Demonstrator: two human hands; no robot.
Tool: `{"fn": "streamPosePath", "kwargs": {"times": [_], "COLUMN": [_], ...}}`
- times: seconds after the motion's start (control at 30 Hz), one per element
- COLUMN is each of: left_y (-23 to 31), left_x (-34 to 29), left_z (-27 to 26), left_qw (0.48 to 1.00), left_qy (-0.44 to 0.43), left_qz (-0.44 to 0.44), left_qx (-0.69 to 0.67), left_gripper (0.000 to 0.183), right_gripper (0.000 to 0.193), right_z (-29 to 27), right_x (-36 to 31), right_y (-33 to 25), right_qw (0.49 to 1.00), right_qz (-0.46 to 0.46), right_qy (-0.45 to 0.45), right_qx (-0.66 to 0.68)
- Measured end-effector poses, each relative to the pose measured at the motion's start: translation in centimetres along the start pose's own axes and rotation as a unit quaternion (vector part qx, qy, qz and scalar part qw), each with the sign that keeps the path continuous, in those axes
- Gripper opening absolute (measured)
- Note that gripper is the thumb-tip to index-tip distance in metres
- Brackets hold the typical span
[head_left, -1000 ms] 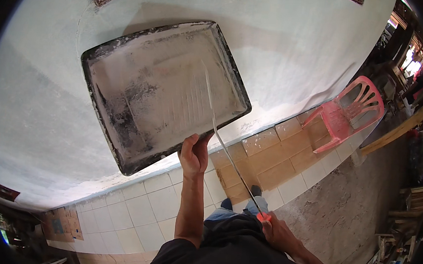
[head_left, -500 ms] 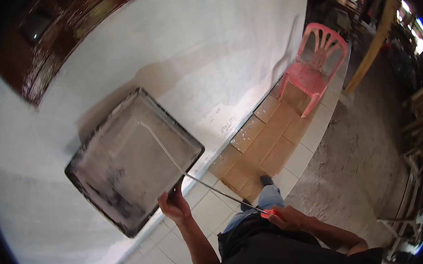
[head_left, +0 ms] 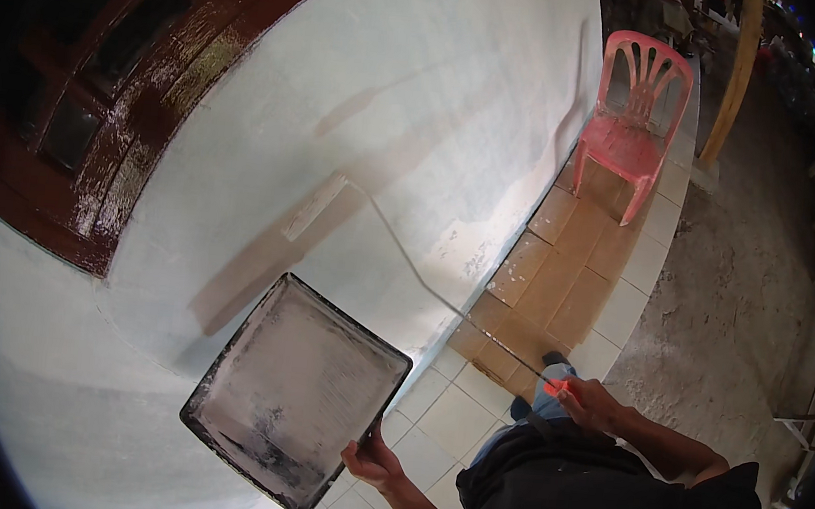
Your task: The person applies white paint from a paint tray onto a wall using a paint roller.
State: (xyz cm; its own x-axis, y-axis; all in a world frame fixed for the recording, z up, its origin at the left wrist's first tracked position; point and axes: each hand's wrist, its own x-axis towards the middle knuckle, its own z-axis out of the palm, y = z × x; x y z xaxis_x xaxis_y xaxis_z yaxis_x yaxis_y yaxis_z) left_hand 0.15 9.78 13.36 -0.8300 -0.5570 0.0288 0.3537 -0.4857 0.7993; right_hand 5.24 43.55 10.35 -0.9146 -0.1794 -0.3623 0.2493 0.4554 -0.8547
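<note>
My left hand (head_left: 374, 461) grips the right-hand edge of a black-rimmed paint tray (head_left: 322, 363), its thumb over the rim and the other fingers partly hidden beneath. Greyish paint coats the tray's inside, with dark smears toward the near end. The orange handle of a paint roller (head_left: 315, 207) sits in my closed right hand (head_left: 592, 406). From there its long bent metal rod reaches up and left to the pale roller sleeve, which appears to be against the pale wall (head_left: 459, 86). A darker band lies on the wall around the sleeve; whether wet paint or shadow, I cannot tell.
A glossy red-brown wooden frame with dark panes (head_left: 72, 137) borders the wall at upper left. Brown sheets (head_left: 563, 286) cover part of the tiled floor along the wall. Farther off stand a red plastic chair (head_left: 627, 143) and a wooden post (head_left: 733, 79).
The roller has gone from over the tray up to the wall. The tray now appears lower and farther right, apart from the roller, and the whole view has shifted.
</note>
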Motion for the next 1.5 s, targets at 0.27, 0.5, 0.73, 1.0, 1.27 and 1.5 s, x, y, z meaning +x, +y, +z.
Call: {"fn": "streamPosePath", "kwargs": {"times": [0.27,0.5,0.73,1.0,1.27,1.5], "left_y": [-0.6,-1.4,-2.0,-2.4,-2.4,-2.3], "left_x": [-0.3,-0.2,0.4,1.2,1.7,1.6], "left_z": [3.3,5.5,6.8,7.0,6.8,6.8], "left_qw": [0.999,0.997,0.993,0.99,0.989,0.985], "left_qy": [0.036,0.075,0.094,0.114,0.127,0.145], "left_qz": [0.026,0.034,0.076,0.076,0.08,0.088], "left_qx": [0.004,-0.001,0.013,0.019,0.02,0.019], "left_gripper": [0.065,0.068,0.076,0.079,0.079,0.078], "right_gripper": [0.04,0.041,0.037,0.033,0.027,0.026], "right_z": [-4.5,-5.4,-6.3,-5.1,-1.3,-1.4], "right_x": [5.1,11.6,17.8,23.2,25.6,25.8], "right_y": [-0.1,0.0,-2.6,-5.3,-0.6,-2.0], "right_qw": [0.995,0.992,0.986,0.969,0.955,0.959], "right_qz": [-0.072,-0.115,-0.152,-0.221,-0.274,-0.258], "right_qy": [0.064,0.036,0.062,0.092,0.081,0.056], "right_qx": [-0.027,0.044,0.038,0.054,0.084,0.1]}}
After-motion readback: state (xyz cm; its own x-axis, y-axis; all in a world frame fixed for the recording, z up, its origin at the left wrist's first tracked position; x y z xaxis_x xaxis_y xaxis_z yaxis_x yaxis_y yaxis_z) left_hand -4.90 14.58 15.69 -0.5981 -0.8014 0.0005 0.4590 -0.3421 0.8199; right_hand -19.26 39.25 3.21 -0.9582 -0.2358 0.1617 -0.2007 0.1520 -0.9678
